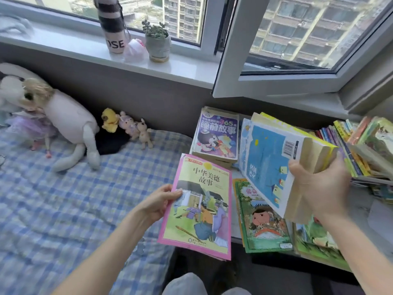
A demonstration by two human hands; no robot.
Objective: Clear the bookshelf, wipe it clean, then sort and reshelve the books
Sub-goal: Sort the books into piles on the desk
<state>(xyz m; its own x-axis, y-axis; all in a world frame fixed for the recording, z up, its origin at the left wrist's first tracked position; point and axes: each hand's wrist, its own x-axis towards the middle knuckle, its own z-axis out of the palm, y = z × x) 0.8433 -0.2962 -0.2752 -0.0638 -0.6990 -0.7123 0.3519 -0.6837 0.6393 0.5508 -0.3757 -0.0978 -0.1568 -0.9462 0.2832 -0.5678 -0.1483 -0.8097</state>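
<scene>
With the left hand (159,201) pinching the pink book (197,209) over the bed (63,199) edge and the right hand (319,186) gripping a tilted blue-covered bundle (268,158) above the green book (263,220), best land the heavy bundle squarely first, so none slide out.

Daylight came through a white-framed window (180,15) at twelve o'clock, its sash (234,50) standing open at one o'clock over a white sill (63,45), with a grey wall (138,96) beneath and a blue checked bed (63,199) at eight o'clock.
</scene>
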